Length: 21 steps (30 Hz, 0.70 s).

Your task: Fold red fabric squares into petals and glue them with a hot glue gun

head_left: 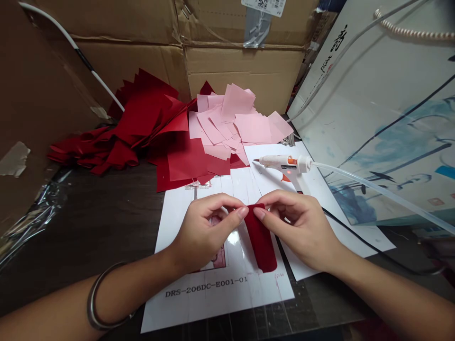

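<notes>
Between my hands hangs a dark red fabric strip (262, 241), its upper edge pinched at both corners. My left hand (209, 227) grips the left corner between thumb and forefinger. At the right corner, my right hand (302, 225) pinches with thumb and forefinger, the other fingers curled. The strip is over a white printed sheet (192, 310) with a partly covered picture. Just beyond my right hand, a white glue gun (284, 163) with an orange trigger lies on its side, nozzle pointing left.
Red fabric pieces (142, 113) are heaped at the back left beside pink squares (238, 102). Cardboard (241, 71) walls the back. A painted white panel (391, 142) leans at the right. A clear glue stick (384, 192) runs from the gun, and a black cable (359, 232) crosses the right side.
</notes>
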Tool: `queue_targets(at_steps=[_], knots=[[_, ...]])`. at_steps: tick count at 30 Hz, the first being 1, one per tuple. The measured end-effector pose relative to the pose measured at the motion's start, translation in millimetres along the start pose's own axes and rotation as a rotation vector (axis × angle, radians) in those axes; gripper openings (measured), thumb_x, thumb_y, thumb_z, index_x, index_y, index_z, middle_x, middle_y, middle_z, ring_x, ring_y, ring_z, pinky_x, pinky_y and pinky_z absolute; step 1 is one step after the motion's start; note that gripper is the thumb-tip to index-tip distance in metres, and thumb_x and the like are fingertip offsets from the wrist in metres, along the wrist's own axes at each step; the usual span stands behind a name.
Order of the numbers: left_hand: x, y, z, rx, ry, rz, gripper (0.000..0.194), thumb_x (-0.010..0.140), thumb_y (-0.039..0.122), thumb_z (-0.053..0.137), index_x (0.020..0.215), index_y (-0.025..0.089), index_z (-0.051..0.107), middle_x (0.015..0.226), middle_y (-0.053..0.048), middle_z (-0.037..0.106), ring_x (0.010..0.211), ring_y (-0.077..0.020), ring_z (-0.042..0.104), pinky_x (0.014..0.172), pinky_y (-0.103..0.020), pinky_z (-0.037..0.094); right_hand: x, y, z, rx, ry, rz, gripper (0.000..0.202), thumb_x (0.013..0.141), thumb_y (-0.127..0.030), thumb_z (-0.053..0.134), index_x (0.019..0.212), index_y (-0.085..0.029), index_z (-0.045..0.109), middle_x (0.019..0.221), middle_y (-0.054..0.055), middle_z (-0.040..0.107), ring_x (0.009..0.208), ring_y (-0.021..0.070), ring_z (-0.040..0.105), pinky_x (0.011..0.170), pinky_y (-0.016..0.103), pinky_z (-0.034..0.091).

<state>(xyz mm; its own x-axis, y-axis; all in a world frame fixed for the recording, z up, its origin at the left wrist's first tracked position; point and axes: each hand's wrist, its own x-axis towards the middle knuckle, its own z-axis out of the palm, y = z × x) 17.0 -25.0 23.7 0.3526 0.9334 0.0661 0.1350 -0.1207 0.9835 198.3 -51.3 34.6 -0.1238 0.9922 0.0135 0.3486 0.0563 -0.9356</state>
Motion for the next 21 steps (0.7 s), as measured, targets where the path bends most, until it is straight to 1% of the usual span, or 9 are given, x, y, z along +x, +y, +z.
queue_targets(at_steps=[4,9,11,15,18,21], knots=[[0.1,-0.6,-0.5,0.014,0.001,0.037,0.011,0.084,0.023,0.065,0.077,0.017,0.071,0.072,-0.003,0.07,0.065,-0.0132,0.06,0.058,-0.023,0.047,0.3,-0.7,-0.9,-0.036,-0.015,0.005,0.014,0.084,-0.031,0.063,0.08,-0.018,0.069,0.055,-0.002,0.049,0.05,0.0104,0.041,0.045,0.025,0.03],[-1.3,-0.5,-1.1,0.02,-0.033,0.01,0.013,0.084,0.024,0.063,0.078,0.016,0.071,0.073,-0.004,0.07,0.065,-0.014,0.059,0.056,-0.024,0.046,1.2,-0.9,-1.5,-0.057,-0.015,0.003,0.014,0.083,-0.032,0.064,0.081,-0.019,0.069,0.051,-0.005,0.042,0.047,0.0092,0.035,0.044,0.025,0.026],[-2.1,-0.5,-1.2,0.03,-0.036,0.0,0.014,0.083,0.025,0.063,0.078,0.015,0.071,0.072,-0.004,0.069,0.064,-0.0138,0.059,0.055,-0.024,0.045,1.2,-1.3,-2.1,-0.058,-0.035,0.017,0.015,0.083,-0.033,0.064,0.081,-0.019,0.069,0.051,-0.004,0.042,0.048,0.0092,0.034,0.044,0.025,0.025],[-3.3,-0.3,-1.4,0.032,-0.072,-0.041,0.019,0.086,0.03,0.057,0.079,0.015,0.067,0.067,-0.003,0.065,0.053,-0.012,0.054,0.046,-0.023,0.041,0.6,-2.1,-3.8,-0.056,-0.088,0.037,0.018,0.084,-0.033,0.063,0.078,-0.018,0.07,0.05,-0.004,0.043,0.045,0.0078,0.03,0.042,0.025,0.021],[-3.4,0.3,-1.7,0.081,-0.083,-0.014,0.019,0.085,0.026,0.056,0.075,0.015,0.066,0.068,-0.003,0.062,0.053,-0.0115,0.053,0.047,-0.023,0.041,0.3,-2.2,-4.3,-0.033,-0.136,0.052,0.016,0.083,-0.03,0.063,0.074,-0.017,0.068,0.047,-0.006,0.037,0.043,0.0065,0.026,0.041,0.024,0.018],[-2.5,0.8,-1.6,0.117,-0.084,0.002,0.018,0.083,0.025,0.057,0.072,0.015,0.067,0.069,-0.003,0.062,0.053,-0.0108,0.052,0.048,-0.023,0.041,0.9,-1.5,-4.8,0.001,-0.172,0.063,0.016,0.082,-0.028,0.062,0.073,-0.016,0.065,0.046,-0.008,0.032,0.044,0.0063,0.025,0.041,0.024,0.018]])
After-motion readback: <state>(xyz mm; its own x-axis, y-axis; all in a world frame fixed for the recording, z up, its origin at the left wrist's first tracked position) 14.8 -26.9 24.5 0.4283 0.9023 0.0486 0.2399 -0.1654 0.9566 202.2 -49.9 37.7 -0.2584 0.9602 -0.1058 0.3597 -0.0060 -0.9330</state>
